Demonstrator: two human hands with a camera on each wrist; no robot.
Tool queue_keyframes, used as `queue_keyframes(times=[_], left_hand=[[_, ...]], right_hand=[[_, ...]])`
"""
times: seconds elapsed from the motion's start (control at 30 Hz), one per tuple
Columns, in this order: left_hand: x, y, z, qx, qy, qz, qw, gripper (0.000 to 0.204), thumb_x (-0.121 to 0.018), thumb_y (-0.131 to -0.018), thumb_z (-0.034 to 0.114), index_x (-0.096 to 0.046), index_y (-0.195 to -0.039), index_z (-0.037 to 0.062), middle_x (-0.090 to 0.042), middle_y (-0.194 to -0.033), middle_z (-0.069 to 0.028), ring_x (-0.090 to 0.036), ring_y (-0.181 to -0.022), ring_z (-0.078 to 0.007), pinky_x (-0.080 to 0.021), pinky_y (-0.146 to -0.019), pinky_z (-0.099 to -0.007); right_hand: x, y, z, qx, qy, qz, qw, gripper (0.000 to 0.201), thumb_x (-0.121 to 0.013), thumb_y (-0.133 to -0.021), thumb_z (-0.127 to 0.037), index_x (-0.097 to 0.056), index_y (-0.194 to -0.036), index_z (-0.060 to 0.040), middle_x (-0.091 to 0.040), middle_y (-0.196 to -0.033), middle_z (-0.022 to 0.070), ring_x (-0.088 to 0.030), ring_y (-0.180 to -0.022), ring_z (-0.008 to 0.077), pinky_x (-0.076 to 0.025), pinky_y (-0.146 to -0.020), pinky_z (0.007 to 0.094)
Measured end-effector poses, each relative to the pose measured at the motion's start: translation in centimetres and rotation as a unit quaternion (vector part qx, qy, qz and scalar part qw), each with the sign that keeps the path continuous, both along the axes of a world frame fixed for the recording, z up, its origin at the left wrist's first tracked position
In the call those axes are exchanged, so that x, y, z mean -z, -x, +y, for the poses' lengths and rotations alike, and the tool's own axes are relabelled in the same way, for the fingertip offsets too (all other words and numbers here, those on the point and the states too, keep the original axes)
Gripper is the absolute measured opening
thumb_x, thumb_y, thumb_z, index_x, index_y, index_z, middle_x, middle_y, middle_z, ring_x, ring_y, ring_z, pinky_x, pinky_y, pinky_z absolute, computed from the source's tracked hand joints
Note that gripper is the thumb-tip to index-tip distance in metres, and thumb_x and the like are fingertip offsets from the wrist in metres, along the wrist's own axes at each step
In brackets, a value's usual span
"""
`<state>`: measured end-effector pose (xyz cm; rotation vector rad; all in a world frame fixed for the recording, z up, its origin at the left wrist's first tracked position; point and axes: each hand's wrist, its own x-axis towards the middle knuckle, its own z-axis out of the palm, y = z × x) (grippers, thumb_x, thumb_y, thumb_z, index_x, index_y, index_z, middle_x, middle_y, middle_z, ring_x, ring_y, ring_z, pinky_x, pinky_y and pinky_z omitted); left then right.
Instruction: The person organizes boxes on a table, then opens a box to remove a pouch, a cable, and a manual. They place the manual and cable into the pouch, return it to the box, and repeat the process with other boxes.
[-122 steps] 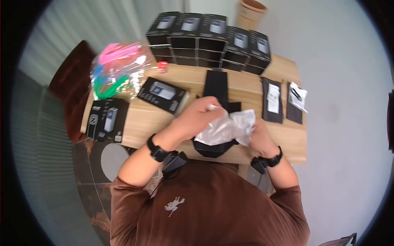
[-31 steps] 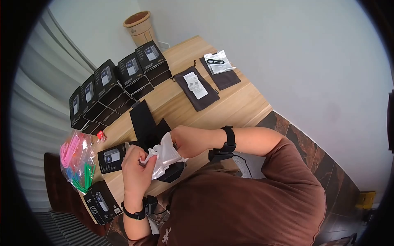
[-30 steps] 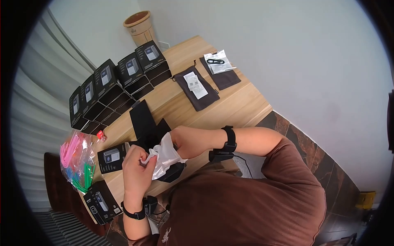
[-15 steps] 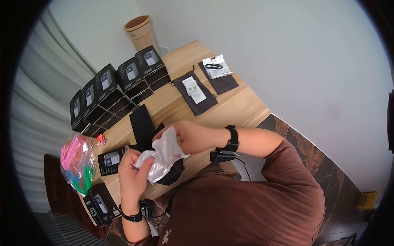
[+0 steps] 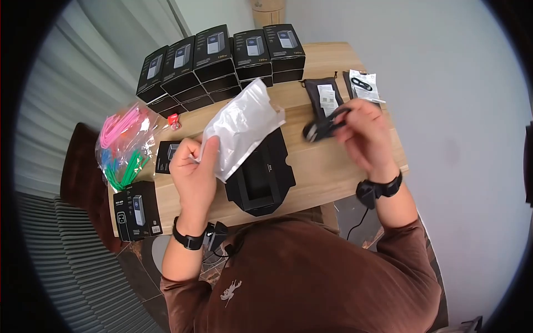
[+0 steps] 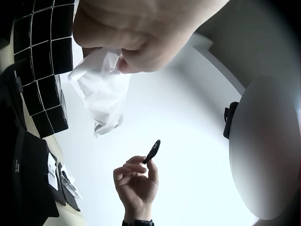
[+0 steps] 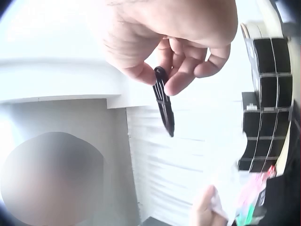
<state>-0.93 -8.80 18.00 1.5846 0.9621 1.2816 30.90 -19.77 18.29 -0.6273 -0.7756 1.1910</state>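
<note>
A: Grip status?

B: We have the left hand [image 5: 193,166] gripping a white bag [image 5: 241,125] near its lower edge, thumb on the near face, fingers curled. Right hand [image 5: 367,130] pinches a black bundle [image 7: 164,103] between thumb and fingertips.

A: Where do we see the bag?

B: Up off the table [image 5: 316,177], tilted, hiding part of an open black box [image 5: 283,166] in the head view.

A: Bundle?

B: In the air, right of the bag, well apart. Blurred from the head; the right wrist view shows it narrow and cable-like.

A: Surroundings?

B: We see a dark pouch [image 5: 315,97] with a paper slip [image 5: 328,95] beyond the right hand, a second pouch [image 5: 347,83] beside it under a packet [image 5: 371,93]. Stacked black boxes [image 5: 214,72] stand at the far side.
</note>
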Motion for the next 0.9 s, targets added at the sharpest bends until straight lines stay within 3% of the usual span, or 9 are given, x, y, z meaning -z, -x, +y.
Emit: queue_keyframes(times=[0.07, 0.17, 0.2, 0.33, 0.47, 0.57, 0.67, 0.77, 0.9], left_hand=[[-0.7, -0.9, -0.9, 0.002, -0.078, 0.071, 0.994, 0.040, -0.073, -0.100, 0.005, -0.043, -0.075, 0.0080, -0.073, -0.089, -0.0036, -0.049, -0.074, -0.0027, -0.043, -0.066, -0.0204], [-0.9, -2.1, -2.6, 0.075, -0.126, 0.048, 0.988, 0.037, -0.070, -0.100, 0.002, -0.041, -0.078, 0.0063, -0.078, -0.111, -0.0196, -0.059, -0.081, -0.0051, -0.049, -0.070, -0.0222], [-1.1, -2.0, -3.1, 0.118, -0.136, 0.043, 0.983, 0.035, -0.069, -0.098, -0.004, -0.040, -0.081, 0.0052, -0.073, -0.125, -0.0289, -0.072, -0.095, -0.0148, -0.056, -0.078, -0.0265], [-1.0, -3.4, -4.2, 0.147, -0.212, -0.003, 0.966, 0.027, -0.071, -0.090, -0.013, -0.048, -0.091, 0.0016, -0.071, -0.126, -0.0281, -0.072, -0.120, -0.0386, -0.058, -0.095, -0.0393], [-0.9, -3.6, -3.2, 0.119, -0.346, 0.088, 0.927, 0.031, -0.073, -0.079, -0.015, -0.059, -0.102, -0.0013, -0.073, -0.122, -0.0226, -0.069, -0.120, -0.0447, -0.059, -0.098, -0.0471], [-1.3, -3.5, -2.6, 0.099, -0.429, 0.185, 0.878, 0.028, -0.072, -0.078, -0.015, -0.064, -0.102, -0.0027, -0.074, -0.121, -0.0196, -0.069, -0.119, -0.0441, -0.060, -0.096, -0.0479], [-1.1, -3.9, -2.8, 0.085, -0.425, 0.246, 0.867, 0.027, -0.071, -0.079, -0.010, -0.070, -0.106, -0.0031, -0.072, -0.126, -0.0181, -0.067, -0.123, -0.0437, -0.059, -0.097, -0.0493], [-1.1, -4.9, -3.5, 0.083, -0.451, 0.301, 0.836, 0.029, -0.072, -0.082, -0.005, -0.072, -0.111, -0.0037, -0.069, -0.132, -0.0189, -0.063, -0.129, -0.0433, -0.058, -0.099, -0.0494], [-1.9, -5.3, -5.1, 0.198, -0.384, 0.383, 0.817, 0.054, -0.081, -0.077, 0.008, -0.069, -0.130, 0.0047, -0.052, -0.154, -0.0229, -0.046, -0.146, -0.0462, -0.042, -0.116, -0.0573]], right_hand=[[-0.3, 3.4, 0.0, -0.081, 0.018, -0.009, 0.996, 0.015, -0.064, -0.102, 0.000, -0.070, -0.116, -0.0005, -0.078, -0.103, 0.0172, -0.075, -0.077, 0.0199, -0.060, -0.069, 0.0296], [-0.1, 7.0, 1.6, -0.056, 0.064, -0.118, 0.989, 0.016, -0.061, -0.103, 0.001, -0.067, -0.117, 0.0050, -0.076, -0.103, 0.0153, -0.076, -0.080, 0.0201, -0.062, -0.071, 0.0307], [0.0, 7.7, 2.1, -0.033, 0.071, -0.125, 0.989, 0.016, -0.061, -0.103, 0.000, -0.067, -0.117, 0.0047, -0.075, -0.104, 0.0143, -0.076, -0.080, 0.0199, -0.062, -0.072, 0.0307], [1.3, 8.7, 3.3, -0.042, 0.052, 0.005, 0.998, 0.022, -0.062, -0.106, -0.006, -0.064, -0.125, 0.0031, -0.073, -0.114, 0.0107, -0.075, -0.092, 0.0167, -0.063, -0.080, 0.0299], [0.6, 10.6, 3.6, -0.028, 0.033, 0.090, 0.995, 0.033, -0.061, -0.106, -0.005, -0.055, -0.138, 0.0020, -0.067, -0.131, 0.0118, -0.070, -0.114, 0.0180, -0.060, -0.094, 0.0325], [1.2, 10.9, 2.4, -0.108, 0.033, 0.202, 0.973, 0.041, -0.061, -0.107, -0.007, -0.049, -0.146, -0.0007, -0.064, -0.137, 0.0107, -0.065, -0.124, 0.0196, -0.055, -0.103, 0.0348], [0.0, 11.3, 1.0, -0.130, 0.013, 0.211, 0.969, 0.044, -0.060, -0.106, -0.008, -0.047, -0.148, -0.0018, -0.064, -0.139, 0.0089, -0.064, -0.126, 0.0181, -0.053, -0.106, 0.0336], [0.9, 11.4, 1.0, -0.048, 0.019, 0.047, 0.998, 0.042, -0.060, -0.106, -0.008, -0.050, -0.146, -0.0016, -0.066, -0.136, 0.0071, -0.065, -0.121, 0.0153, -0.054, -0.102, 0.0318], [1.0, 9.2, 2.2, 0.015, 0.083, 0.041, 0.996, 0.031, -0.063, -0.104, -0.008, -0.062, -0.135, -0.0018, -0.072, -0.122, 0.0050, -0.068, -0.108, 0.0118, -0.055, -0.091, 0.0296]])
